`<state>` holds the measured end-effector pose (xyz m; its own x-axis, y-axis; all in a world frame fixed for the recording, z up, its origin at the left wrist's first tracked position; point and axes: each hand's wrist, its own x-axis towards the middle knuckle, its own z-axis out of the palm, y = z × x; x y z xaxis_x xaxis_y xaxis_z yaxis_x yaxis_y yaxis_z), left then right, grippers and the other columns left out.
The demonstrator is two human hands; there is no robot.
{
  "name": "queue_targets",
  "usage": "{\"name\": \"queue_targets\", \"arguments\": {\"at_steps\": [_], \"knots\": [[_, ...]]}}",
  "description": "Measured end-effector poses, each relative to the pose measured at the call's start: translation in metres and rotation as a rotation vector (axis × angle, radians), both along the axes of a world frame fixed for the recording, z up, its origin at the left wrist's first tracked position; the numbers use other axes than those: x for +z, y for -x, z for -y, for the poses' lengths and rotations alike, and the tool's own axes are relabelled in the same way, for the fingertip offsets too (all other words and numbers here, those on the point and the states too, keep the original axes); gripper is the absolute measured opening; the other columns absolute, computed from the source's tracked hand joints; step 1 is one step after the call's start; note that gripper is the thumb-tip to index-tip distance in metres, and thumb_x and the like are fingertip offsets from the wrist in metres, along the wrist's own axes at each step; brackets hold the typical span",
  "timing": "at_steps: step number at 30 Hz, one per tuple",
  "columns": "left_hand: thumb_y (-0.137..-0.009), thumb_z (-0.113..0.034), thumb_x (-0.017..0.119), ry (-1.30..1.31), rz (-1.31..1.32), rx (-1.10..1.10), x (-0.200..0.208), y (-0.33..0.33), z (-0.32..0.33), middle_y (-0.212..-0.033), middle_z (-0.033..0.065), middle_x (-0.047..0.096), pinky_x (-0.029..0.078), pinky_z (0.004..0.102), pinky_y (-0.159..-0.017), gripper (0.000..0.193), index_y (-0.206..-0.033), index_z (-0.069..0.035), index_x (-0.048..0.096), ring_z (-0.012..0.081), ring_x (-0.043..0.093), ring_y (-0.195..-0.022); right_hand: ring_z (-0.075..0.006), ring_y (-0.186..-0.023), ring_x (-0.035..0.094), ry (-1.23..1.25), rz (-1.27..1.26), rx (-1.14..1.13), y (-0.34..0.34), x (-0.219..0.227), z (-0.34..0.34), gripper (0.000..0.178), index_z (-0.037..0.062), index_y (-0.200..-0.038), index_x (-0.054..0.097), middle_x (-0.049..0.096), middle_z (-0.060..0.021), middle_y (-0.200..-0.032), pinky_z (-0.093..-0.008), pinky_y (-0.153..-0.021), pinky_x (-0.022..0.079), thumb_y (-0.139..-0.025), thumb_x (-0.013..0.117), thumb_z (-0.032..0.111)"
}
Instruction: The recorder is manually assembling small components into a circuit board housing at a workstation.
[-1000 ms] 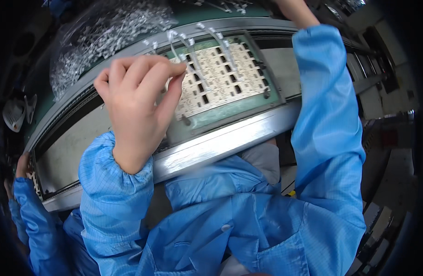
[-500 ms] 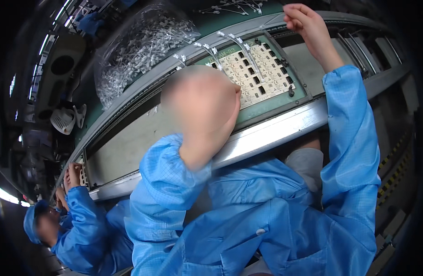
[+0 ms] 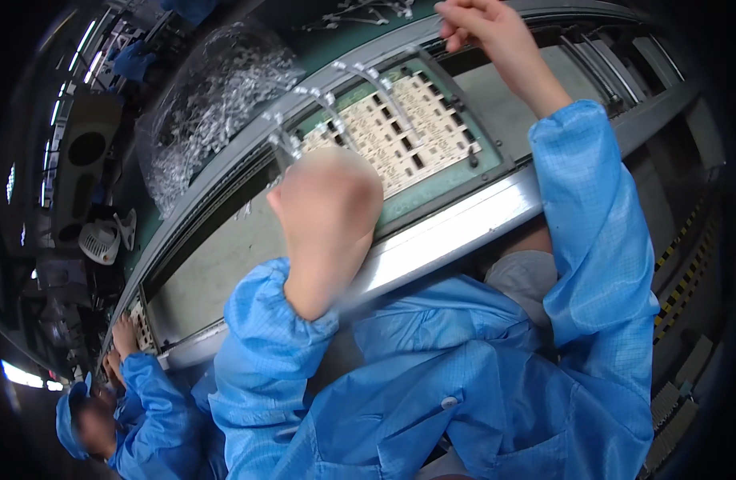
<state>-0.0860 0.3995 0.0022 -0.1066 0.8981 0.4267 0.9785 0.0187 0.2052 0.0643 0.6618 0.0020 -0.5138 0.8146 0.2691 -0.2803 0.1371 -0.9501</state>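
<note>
My left hand (image 3: 328,212) is over the near left part of a pale circuit board panel (image 3: 436,144) with black components. A blurred patch covers its fingers, so what they hold or touch is hidden. The panel lies in a green fixture (image 3: 416,200). Short white cables with connectors (image 3: 372,76) run across the panel's far edge. My right hand (image 3: 492,40) is raised beyond the panel's far right corner. Its fingers are curled and pinched together; I cannot make out anything between them.
A clear plastic bag (image 3: 216,104) full of white connector cables lies beyond the conveyor's far rail. More loose cables (image 3: 360,14) are spread on the green bench. A metal rail (image 3: 456,240) runs along my side. At left are a white fan (image 3: 100,240) and a co-worker in blue (image 3: 156,408).
The view has shifted, moving the panel leftward in the picture. Relative to the panel, my left hand has drawn slightly toward me. The thin strand at my right fingertips no longer shows.
</note>
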Motion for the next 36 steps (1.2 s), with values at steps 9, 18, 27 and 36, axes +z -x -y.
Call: {"name": "queue_targets", "arguments": {"at_steps": [9, 18, 27, 36], "knots": [[-0.079, -0.011, 0.07, -0.002, 0.006, 0.003, -0.001, 0.0, -0.002, -0.088, 0.0014, 0.058, 0.034, 0.0425, -0.085, 0.004, -0.082, -0.013, 0.068, 0.0255, 0.051, -0.094, -0.0112, -0.059, 0.063, -0.052, 0.031, -0.019, -0.004, -0.005, -0.008, 0.014, 0.0045, -0.094, 0.058, 0.066, -0.0053, -0.076, -0.0206, -0.057, 0.049, -0.097, 0.064, 0.017], [-0.078, -0.012, 0.07, 0.007, 0.017, -0.018, -0.004, 0.003, -0.004, -0.088, 0.0024, 0.058, 0.034, 0.0418, -0.085, 0.006, -0.082, -0.012, 0.066, 0.0258, 0.051, -0.094, -0.0105, -0.059, 0.063, -0.055, 0.02, -0.027, 0.0, -0.002, -0.009, 0.014, 0.0056, -0.094, 0.058, 0.066, -0.0041, -0.075, -0.0204, -0.055, 0.049, -0.097, 0.065, 0.018], [-0.08, -0.012, 0.07, 0.035, -0.016, -0.056, 0.004, -0.002, 0.001, -0.089, 0.0027, 0.058, 0.034, 0.0417, -0.085, 0.007, -0.086, -0.01, 0.068, 0.0263, 0.051, -0.095, -0.0094, -0.059, 0.064, -0.053, 0.007, -0.094, -0.011, 0.004, -0.012, 0.016, 0.0059, -0.094, 0.059, 0.066, -0.0035, -0.075, -0.0201, -0.055, 0.049, -0.096, 0.066, 0.02], [-0.082, -0.01, 0.068, 0.008, -0.076, -0.192, 0.001, -0.001, 0.01, -0.095, 0.005, 0.058, 0.035, 0.0416, -0.083, 0.016, -0.098, -0.009, 0.071, 0.0279, 0.049, -0.096, -0.016, -0.098, 0.068, -0.291, 0.072, 0.102, -0.026, -0.005, 0.027, 0.018, 0.0014, -0.11, 0.058, 0.071, -0.0138, -0.11, -0.0275, -0.089, 0.051, -0.099, 0.059, 0.015]]}}
